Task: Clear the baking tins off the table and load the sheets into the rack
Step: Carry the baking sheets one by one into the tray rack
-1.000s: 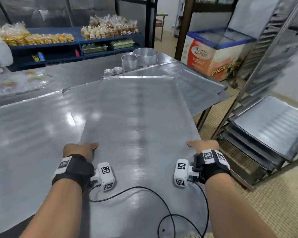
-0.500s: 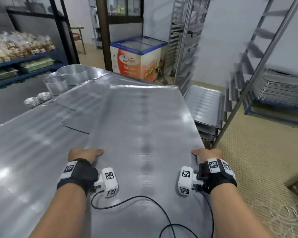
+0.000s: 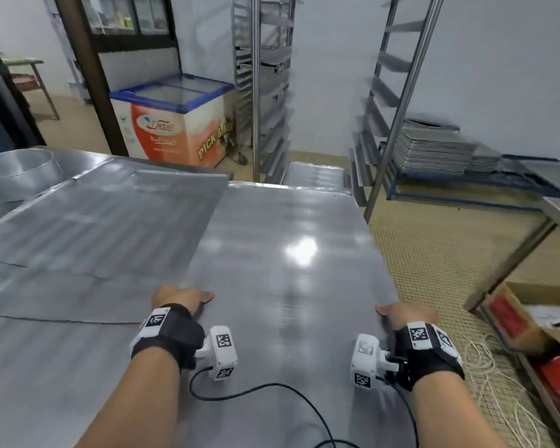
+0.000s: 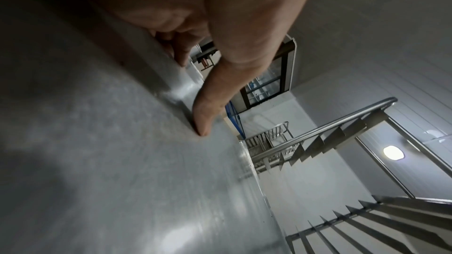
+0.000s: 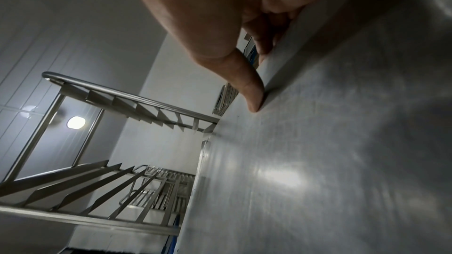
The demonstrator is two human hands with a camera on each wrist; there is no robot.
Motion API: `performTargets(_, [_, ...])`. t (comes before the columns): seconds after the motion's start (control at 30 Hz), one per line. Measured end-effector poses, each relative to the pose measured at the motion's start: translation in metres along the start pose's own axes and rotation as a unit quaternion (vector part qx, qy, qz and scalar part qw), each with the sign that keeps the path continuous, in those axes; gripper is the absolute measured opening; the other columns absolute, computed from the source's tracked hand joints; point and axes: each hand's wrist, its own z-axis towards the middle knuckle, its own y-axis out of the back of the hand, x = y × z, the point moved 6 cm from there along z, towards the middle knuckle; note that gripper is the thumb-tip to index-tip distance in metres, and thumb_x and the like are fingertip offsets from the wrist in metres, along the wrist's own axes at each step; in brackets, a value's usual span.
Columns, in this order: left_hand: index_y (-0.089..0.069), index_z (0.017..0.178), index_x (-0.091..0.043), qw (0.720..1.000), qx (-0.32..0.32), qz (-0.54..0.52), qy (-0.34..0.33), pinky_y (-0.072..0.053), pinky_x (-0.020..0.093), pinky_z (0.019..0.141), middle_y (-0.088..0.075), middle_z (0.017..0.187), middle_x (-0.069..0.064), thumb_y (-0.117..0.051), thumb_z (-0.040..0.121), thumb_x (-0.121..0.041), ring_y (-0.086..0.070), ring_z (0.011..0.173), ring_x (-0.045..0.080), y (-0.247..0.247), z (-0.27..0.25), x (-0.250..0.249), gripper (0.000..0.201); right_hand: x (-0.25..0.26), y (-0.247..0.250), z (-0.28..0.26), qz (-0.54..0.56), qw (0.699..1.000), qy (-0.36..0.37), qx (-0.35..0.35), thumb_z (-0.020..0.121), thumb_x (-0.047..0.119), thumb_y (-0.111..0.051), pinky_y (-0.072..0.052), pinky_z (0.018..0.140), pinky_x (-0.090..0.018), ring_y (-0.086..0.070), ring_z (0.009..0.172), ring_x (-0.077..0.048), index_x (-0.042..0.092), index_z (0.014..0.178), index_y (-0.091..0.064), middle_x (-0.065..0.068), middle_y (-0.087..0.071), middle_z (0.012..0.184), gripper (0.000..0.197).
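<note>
I carry a large flat metal baking sheet (image 3: 291, 253) level in front of me. My left hand (image 3: 183, 297) grips its left edge, thumb on top (image 4: 205, 123) and fingers curled under the rim. My right hand (image 3: 401, 313) grips the right edge the same way, thumb pressed on the top face (image 5: 254, 101). The sheet's far end points at a tall steel rack (image 3: 379, 124) with angled rails; lower rails hold a sheet (image 3: 314, 176). More sheets (image 3: 94, 221) lie on the table at left, with round baking tins (image 3: 17, 169) behind them.
A second rack (image 3: 262, 76) stands behind, beside a chest freezer (image 3: 175, 121). A stack of trays (image 3: 434, 150) sits on a low blue frame at right. A table leg (image 3: 511, 260), a cardboard box (image 3: 530, 318) and loose cord lie on the floor to my right.
I have turned right with the sheet in both hands, away from the table and shelves. The rack now stands straight ahead of the sheet's far edge. Both grips are unchanged.
</note>
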Motion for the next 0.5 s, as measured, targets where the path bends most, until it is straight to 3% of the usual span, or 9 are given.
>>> performTargets(0.07, [-0.062,0.087,-0.001,1.0,0.008,0.021,-0.018,-0.056,0.039,0.086,-0.07,0.101,0.014,-0.093,0.059,-0.021,-0.069,0.093,0.035,-0.022,0.01,-0.016,0.046,0.004,0.002,0.017,0.012,1.0,-0.011,-0.018,0.07,0.005,-0.082,-0.052,0.059,-0.03,-0.058,0.055,-0.021,-0.002,0.068,-0.058,-0.007,-0.059,0.061,0.026])
performTargets(0.17, [-0.065,0.102,0.003,0.999,0.018,0.044,-0.026,-0.053,0.033,0.079,-0.069,0.097,0.011,-0.092,0.056,-0.024,-0.068,0.088,0.032,-0.052,0.025,-0.038,0.06,0.014,0.001,0.041,0.013,1.0,-0.014,-0.013,0.076,0.005,-0.079,-0.051,0.072,-0.034,-0.059,0.062,-0.023,-0.004,0.069,-0.056,-0.008,-0.063,0.07,0.026])
performTargets(0.23, [-0.059,0.102,0.004,0.999,0.021,0.04,-0.017,-0.051,0.033,0.075,-0.066,0.093,0.013,-0.09,0.064,-0.018,-0.064,0.082,0.031,-0.069,0.034,-0.05,0.054,0.021,0.001,0.059,0.022,0.999,-0.018,-0.019,0.078,0.003,-0.078,-0.046,0.066,-0.031,-0.051,0.053,-0.019,-0.005,0.064,-0.051,-0.004,-0.056,0.06,0.031])
performTargets(0.33, [-0.058,0.111,0.003,0.999,0.014,0.051,-0.011,-0.054,0.038,0.081,-0.066,0.1,0.017,-0.09,0.067,-0.016,-0.065,0.09,0.035,-0.091,0.05,-0.065,0.057,0.03,-0.005,0.086,0.023,0.999,-0.025,-0.023,0.076,0.001,-0.078,-0.05,0.069,-0.035,-0.048,0.05,-0.02,-0.012,0.077,-0.058,-0.005,-0.052,0.056,0.024])
performTargets(0.5, [-0.057,0.123,0.007,0.995,0.004,0.099,-0.014,-0.053,0.04,0.087,-0.066,0.12,0.023,-0.09,0.067,-0.023,-0.065,0.103,0.038,-0.119,0.067,-0.089,0.072,0.041,-0.022,0.136,-0.003,0.999,-0.034,-0.014,0.075,0.004,-0.079,-0.056,0.078,-0.042,-0.059,0.064,-0.029,-0.004,0.068,-0.053,-0.013,-0.06,0.066,0.028])
